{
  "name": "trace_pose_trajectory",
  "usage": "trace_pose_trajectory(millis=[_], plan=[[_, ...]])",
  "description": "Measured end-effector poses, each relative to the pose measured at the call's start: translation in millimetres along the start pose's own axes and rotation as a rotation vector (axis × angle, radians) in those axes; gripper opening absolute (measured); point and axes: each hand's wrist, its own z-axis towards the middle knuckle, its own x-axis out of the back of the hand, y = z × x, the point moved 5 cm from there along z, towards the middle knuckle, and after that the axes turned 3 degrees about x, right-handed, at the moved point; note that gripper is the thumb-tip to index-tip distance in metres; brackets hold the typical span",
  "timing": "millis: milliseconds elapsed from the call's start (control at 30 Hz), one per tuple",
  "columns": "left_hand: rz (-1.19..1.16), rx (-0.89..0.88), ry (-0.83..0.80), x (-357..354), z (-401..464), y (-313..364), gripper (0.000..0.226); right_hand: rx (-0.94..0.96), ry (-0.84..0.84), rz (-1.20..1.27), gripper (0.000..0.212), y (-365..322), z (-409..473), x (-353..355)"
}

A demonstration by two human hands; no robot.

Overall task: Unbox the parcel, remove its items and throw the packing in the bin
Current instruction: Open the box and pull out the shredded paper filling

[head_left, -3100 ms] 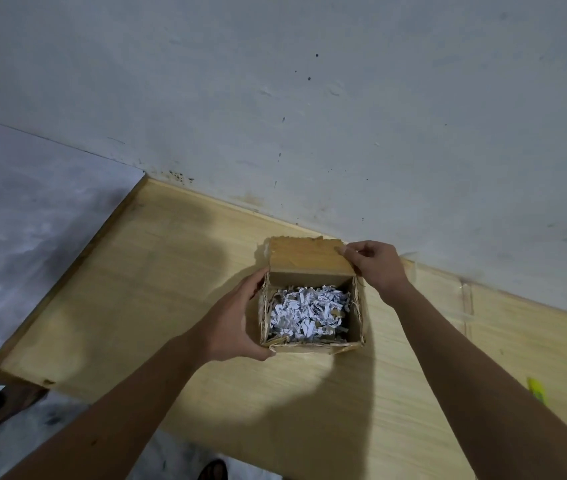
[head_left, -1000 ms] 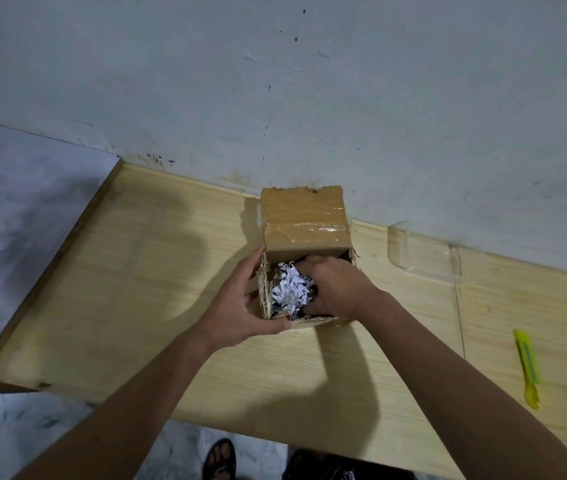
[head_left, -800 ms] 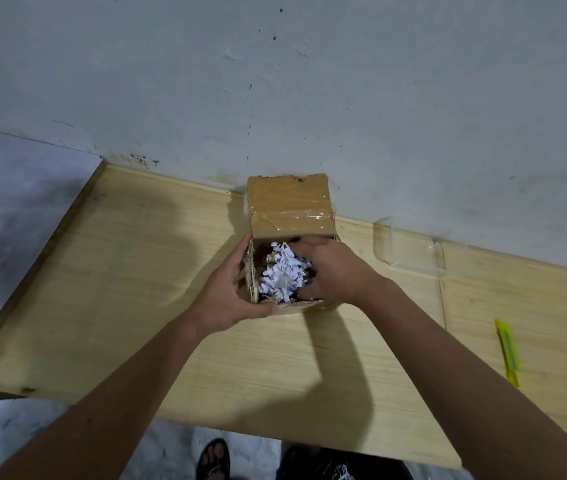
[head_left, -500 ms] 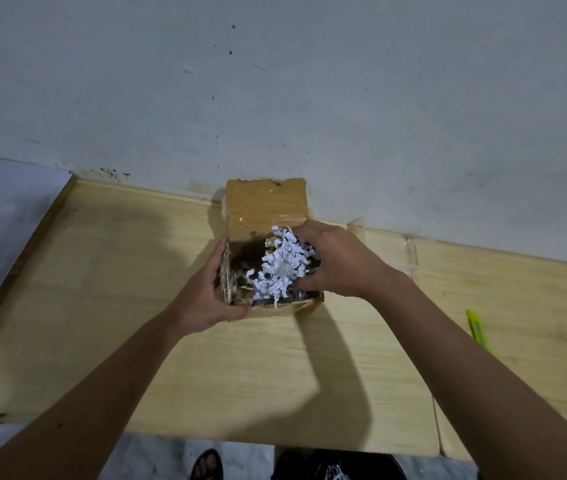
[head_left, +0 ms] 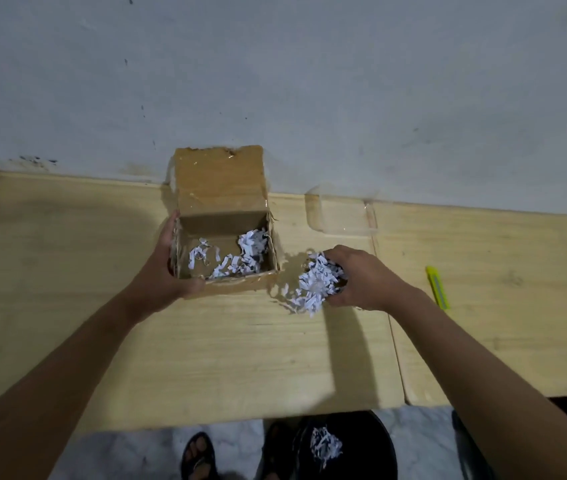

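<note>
Right hand (head_left: 361, 277) has lifted shredded paper (head_left: 316, 284) out, grip closed; box (head_left: 226, 230) bottom unclear.

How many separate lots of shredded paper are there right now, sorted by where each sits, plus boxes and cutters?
Shred lot in the cardboard box: 1
Shred lot in the right hand: 1
Shred lot in the black bin: 1
Cardboard box: 1
Yellow cutter: 1
Total: 5

Brown box (head_left: 221, 188) (white shreds (head_left: 316, 282))
</note>
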Motion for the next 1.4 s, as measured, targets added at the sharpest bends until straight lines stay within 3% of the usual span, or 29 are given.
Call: trace_pose_trajectory(millis=[200, 533, 867, 933, 1133, 1400], plan=[[-0.023, 0.034, -0.021, -3, 1, 2, 0.139, 0.023, -0.064, 0.005, 0.073, -2, 0, -39], [-0.017, 0.062, -0.015, -4, -2, 2, 0.136, 0.039, -0.011, 0.075, 0.09, 3, -8, -33], [-0.041, 0.092, -0.013, -6, -7, 7, 0.14, 0.075, 0.057, 0.147, 0.086, -1, -12, -11], [-0.042, 0.096, -0.012, -6, -8, 8, 0.14, 0.097, 0.11, 0.179, 0.08, -7, -11, -3], [-0.028, 0.104, -0.011, -6, -11, 11, 0.139, 0.171, 0.191, 0.293, 0.032, -25, 0, 16], [0.013, 0.109, 0.02, -6, -10, 7, 0.131, 0.173, 0.236, 0.484, 0.027, -57, 22, 21]])
